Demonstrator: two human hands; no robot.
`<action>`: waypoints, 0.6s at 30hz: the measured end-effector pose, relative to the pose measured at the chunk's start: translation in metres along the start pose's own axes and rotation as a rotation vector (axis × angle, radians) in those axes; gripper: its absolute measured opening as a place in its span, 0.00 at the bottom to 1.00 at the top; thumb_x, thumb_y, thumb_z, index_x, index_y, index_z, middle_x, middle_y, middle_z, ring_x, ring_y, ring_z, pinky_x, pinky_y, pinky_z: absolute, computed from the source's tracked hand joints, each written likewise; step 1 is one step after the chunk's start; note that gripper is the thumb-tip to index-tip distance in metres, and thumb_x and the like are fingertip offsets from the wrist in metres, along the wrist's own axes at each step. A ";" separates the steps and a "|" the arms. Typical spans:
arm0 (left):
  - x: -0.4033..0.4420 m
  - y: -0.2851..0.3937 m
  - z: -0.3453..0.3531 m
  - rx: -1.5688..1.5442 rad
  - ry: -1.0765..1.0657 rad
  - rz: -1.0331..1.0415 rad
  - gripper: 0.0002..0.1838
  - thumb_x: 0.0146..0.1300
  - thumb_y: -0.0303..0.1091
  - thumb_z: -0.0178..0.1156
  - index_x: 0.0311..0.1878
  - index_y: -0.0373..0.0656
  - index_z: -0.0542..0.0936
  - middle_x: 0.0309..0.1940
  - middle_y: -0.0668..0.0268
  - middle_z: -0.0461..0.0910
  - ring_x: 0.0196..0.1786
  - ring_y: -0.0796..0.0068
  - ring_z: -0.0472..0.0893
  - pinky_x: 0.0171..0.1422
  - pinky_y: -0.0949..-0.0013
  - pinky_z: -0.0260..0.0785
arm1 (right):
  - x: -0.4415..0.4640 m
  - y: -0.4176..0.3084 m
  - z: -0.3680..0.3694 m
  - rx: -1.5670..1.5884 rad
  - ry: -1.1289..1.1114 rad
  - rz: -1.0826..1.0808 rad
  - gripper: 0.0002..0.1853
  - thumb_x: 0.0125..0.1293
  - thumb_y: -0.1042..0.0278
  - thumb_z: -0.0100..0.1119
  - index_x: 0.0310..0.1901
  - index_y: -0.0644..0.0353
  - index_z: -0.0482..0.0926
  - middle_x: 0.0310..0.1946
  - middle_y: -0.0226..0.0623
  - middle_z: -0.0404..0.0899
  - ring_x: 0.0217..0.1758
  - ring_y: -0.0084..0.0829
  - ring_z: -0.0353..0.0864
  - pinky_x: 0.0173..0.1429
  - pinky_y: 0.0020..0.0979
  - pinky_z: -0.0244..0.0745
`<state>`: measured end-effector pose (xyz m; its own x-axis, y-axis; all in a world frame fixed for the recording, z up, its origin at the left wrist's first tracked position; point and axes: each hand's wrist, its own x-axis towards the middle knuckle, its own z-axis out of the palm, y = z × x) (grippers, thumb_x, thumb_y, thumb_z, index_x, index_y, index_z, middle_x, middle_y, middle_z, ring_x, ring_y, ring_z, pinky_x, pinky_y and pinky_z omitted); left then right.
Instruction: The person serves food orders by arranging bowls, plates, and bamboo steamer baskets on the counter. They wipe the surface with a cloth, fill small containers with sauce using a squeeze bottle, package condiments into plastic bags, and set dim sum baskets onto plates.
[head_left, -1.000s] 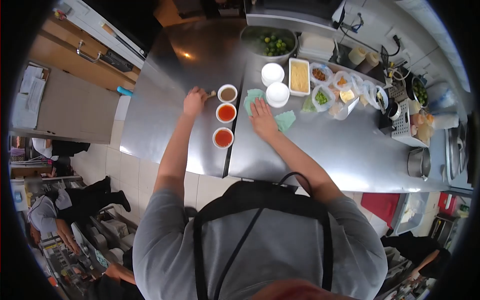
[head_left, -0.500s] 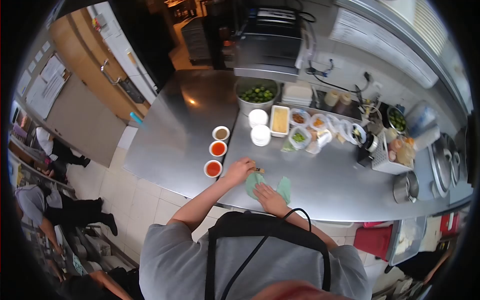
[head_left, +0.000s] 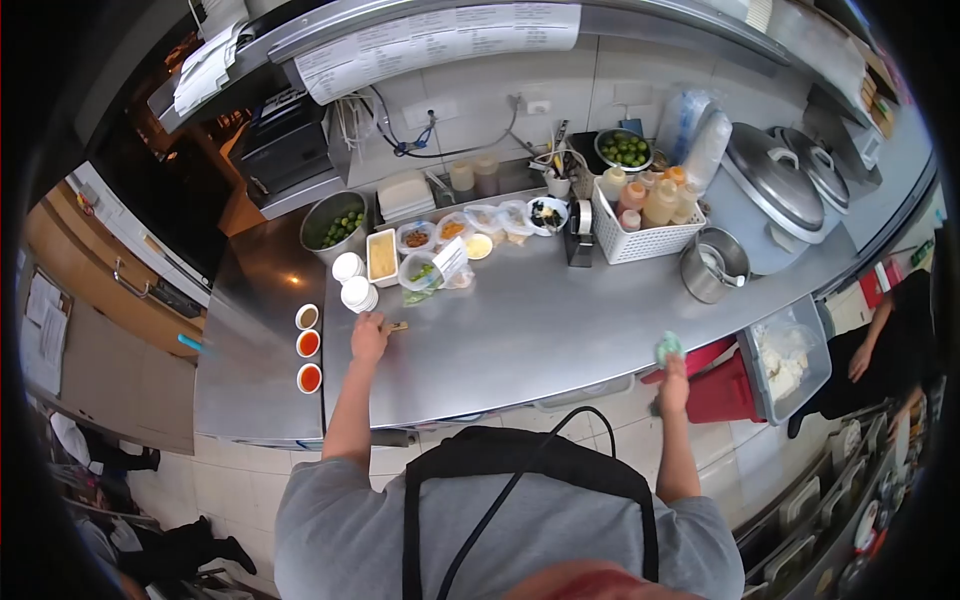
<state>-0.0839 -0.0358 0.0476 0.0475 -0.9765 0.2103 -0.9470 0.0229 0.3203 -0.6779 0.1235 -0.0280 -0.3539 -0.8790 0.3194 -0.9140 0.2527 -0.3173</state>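
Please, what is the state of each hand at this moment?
Left hand: closed, holding a small brown item.
Right hand: closed, holding a green cloth.

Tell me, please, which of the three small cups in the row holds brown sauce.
The far cup, farthest from the person's body, holds brown sauce; the middle cup and near cup hold orange-red sauce.

Your left hand [head_left: 370, 338] covers one end of a short brown object [head_left: 399, 326], too small to identify. Your right hand [head_left: 675, 385] hides part of the crumpled green cloth [head_left: 668, 348]. You can't read the long white printed sheet [head_left: 440, 48]; the dark rim cuts off the black-clothed co-worker [head_left: 905, 310].
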 end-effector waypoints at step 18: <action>-0.036 0.113 -0.016 -0.117 -0.114 0.119 0.16 0.47 0.34 0.61 0.41 0.40 0.76 0.47 0.57 0.72 0.47 0.57 0.73 0.50 0.61 0.67 | 0.131 -0.254 -0.028 0.627 -0.197 -0.613 0.10 0.55 0.66 0.52 0.30 0.63 0.78 0.29 0.42 0.77 0.37 0.41 0.76 0.43 0.33 0.70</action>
<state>-0.1871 0.0057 0.0909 -0.1049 -0.9833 0.1489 -0.9004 0.1575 0.4056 -0.4977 -0.0442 0.1194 0.2533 -0.8551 0.4523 -0.6345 -0.4998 -0.5896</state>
